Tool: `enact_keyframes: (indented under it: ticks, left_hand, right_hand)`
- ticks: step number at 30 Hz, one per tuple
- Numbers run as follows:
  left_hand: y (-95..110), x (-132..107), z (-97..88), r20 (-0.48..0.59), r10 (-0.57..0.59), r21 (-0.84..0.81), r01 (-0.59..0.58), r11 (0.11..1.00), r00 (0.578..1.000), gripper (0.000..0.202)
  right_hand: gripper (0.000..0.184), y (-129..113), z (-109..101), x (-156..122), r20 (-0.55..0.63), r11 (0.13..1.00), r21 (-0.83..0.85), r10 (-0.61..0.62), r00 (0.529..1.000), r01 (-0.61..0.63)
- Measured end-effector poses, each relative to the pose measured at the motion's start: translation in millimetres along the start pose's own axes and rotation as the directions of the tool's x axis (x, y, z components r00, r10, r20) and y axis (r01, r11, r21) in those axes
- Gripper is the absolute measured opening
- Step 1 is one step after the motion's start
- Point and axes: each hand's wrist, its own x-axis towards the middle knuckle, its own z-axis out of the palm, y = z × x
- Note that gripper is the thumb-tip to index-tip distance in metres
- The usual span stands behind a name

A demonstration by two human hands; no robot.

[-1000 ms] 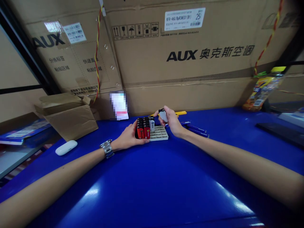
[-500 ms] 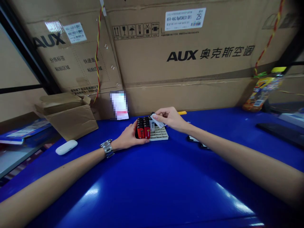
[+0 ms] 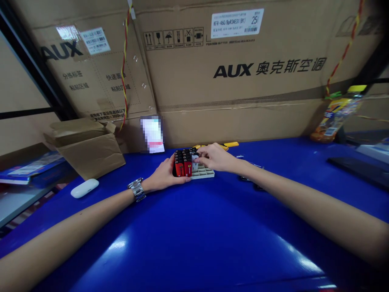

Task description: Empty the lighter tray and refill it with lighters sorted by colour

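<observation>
My left hand (image 3: 165, 175) is clamped on the red lighters (image 3: 179, 168) in the grid tray (image 3: 205, 174), near the blue surface's (image 3: 194, 243) back edge. My right hand (image 3: 216, 158) touches a white lighter (image 3: 194, 162), grip unclear.

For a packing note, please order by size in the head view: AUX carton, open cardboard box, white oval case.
The AUX carton, then the open cardboard box, then the white oval case. The gaps are clear.

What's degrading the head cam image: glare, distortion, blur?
Head view: glare streaks across the glossy blue table; wide-angle bowing curves the AUX carton; corners darken; a pixelated sheet is obscured; left hand and right hand show no obvious motion blur.
</observation>
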Motion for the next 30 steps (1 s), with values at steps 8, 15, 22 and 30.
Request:
enact_keyframes:
  ticks: [8, 15, 22, 30]
  left_hand:
    - [4.6, 0.2, -0.5, 0.006, 0.0, -0.042, 0.0, 0.999, 1.0, 0.077]
    - [12.2, -0.2, -2.2, 0.033, -0.036, -0.091, 0.039, 0.995, 0.999, 0.08]
    - [8.3, -0.9, -1.1, 0.018, -0.047, -0.089, 0.048, 0.995, 0.999, 0.078]
    - [7.3, -1.1, -0.6, 0.018, -0.007, -0.099, 0.009, 0.995, 1.0, 0.079]
  right_hand:
    - [0.049, -2.6, -40.1, -0.2, 0.418, 0.975, -0.218, 0.133, 0.898, -0.043]
    - [0.031, 3.6, -71.3, -11.1, 0.644, 0.805, -0.574, 0.557, 0.525, -0.15]
    - [0.025, 30.6, -54.6, -11.0, 0.609, 0.893, -0.272, 0.449, 0.654, -0.36]
    - [0.014, 30.7, -56.0, -4.3, 0.351, 0.908, 0.346, 0.109, 0.93, -0.237]
